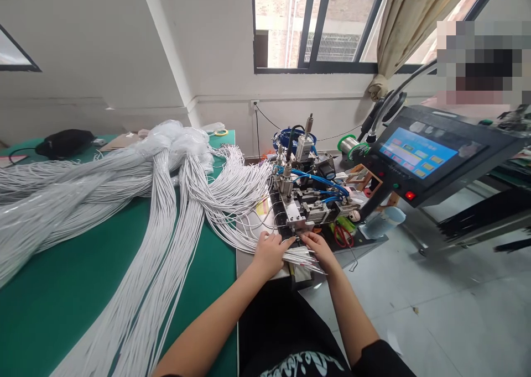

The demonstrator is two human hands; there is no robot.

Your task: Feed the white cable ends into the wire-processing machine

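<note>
My left hand point(270, 252) is closed over a small bunch of white wires point(305, 257) at the front of a small wire-processing machine point(307, 197). My right hand point(319, 249) pinches the same wire ends just right of it, fingertips at the machine's front slot. The stripped, coloured wire tips stick out toward the right below my right hand. Large bundles of long white cables point(166, 200) fan across the green table point(83, 288) to my left and feed toward my hands.
A touchscreen control panel point(418, 156) with a red button stands on an arm at right. Red-handled scissors point(342, 236) lie beside the machine. A solder spool point(348, 144), blue air hoses, and a black pouch point(64, 142) at the far left are also present. The floor is grey tile.
</note>
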